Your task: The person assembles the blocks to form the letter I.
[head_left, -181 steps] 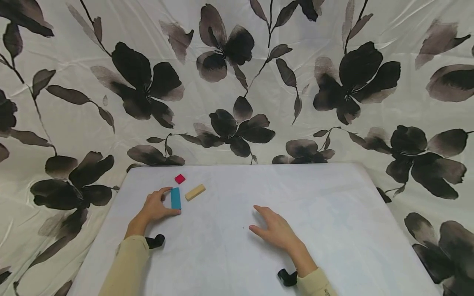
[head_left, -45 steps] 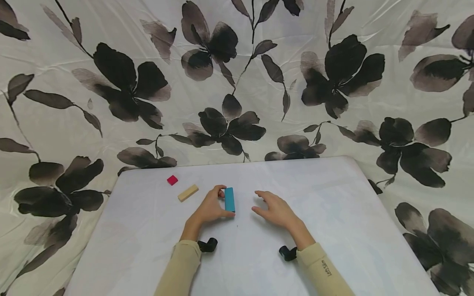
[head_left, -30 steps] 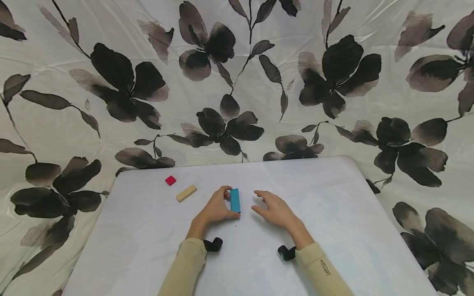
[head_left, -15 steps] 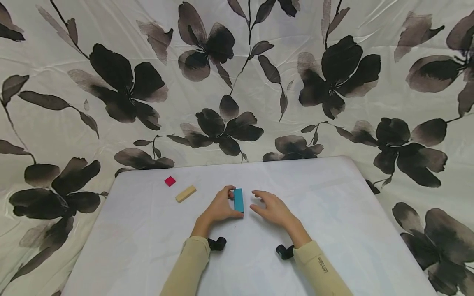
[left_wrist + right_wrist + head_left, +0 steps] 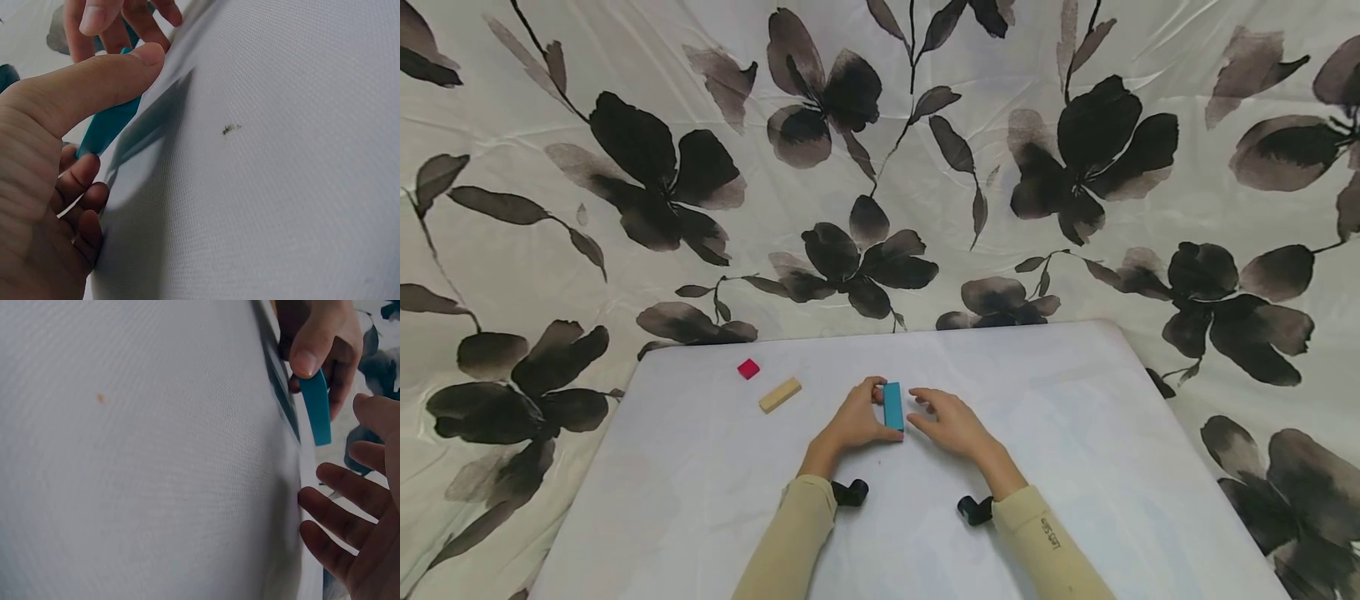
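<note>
A blue rectangular block (image 5: 892, 407) is pinched end to end by my left hand (image 5: 853, 418), thumb at the near end and fingers at the far end. In the left wrist view the block (image 5: 111, 127) is held just above the white table surface, casting a shadow beside it. My right hand (image 5: 953, 425) hovers just right of the block, fingers spread and loosely bent, holding nothing. The right wrist view shows a small gap between the block (image 5: 317, 411) and the right fingertips (image 5: 328, 472).
To the left on the white table (image 5: 700, 492) lie a small red block (image 5: 748, 368) and a tan wooden block (image 5: 780, 395), apart from each other. Behind the table's far edge hangs a floral cloth (image 5: 985, 200). Each wrist wears a black device (image 5: 850, 492).
From beside the red and tan blocks, my left hand has carried the blue block rightward, up to the right hand. The right hand has shifted only slightly, its fingers now nearer the block.
</note>
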A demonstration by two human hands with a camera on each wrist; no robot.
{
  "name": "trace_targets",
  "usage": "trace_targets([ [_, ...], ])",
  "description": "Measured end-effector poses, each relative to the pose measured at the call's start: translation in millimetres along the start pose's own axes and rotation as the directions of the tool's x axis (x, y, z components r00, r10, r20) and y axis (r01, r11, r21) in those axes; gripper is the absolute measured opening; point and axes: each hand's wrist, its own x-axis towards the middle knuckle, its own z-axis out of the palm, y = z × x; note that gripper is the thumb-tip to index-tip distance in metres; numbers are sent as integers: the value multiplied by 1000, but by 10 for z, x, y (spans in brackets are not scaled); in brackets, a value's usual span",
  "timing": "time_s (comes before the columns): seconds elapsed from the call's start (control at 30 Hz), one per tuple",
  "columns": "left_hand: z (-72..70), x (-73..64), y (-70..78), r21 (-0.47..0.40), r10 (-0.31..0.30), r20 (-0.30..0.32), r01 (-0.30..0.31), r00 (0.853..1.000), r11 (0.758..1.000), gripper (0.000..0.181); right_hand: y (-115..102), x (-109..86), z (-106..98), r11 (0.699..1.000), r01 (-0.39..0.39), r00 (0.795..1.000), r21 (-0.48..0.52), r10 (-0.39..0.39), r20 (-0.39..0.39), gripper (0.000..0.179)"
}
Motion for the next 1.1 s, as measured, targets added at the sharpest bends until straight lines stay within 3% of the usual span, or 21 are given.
trace_targets([
  [0.57, 12, 40, 19, 10, 1, 0, -1, 1000, 1000, 102, 27, 95, 64, 1000, 4, 1000, 2, -4, -14, 47],
  [0.8, 36, 51, 34, 37, -25, -2, 25, 1000, 999, 102, 48, 107, 78, 1000, 1, 1000, 25, -1, -21, 46],
  [1.1, 31, 50, 47, 51, -9, -19, 10, 1000, 999, 101, 67, 179, 92, 999, 6, 1000, 46, -6, -5, 46],
])
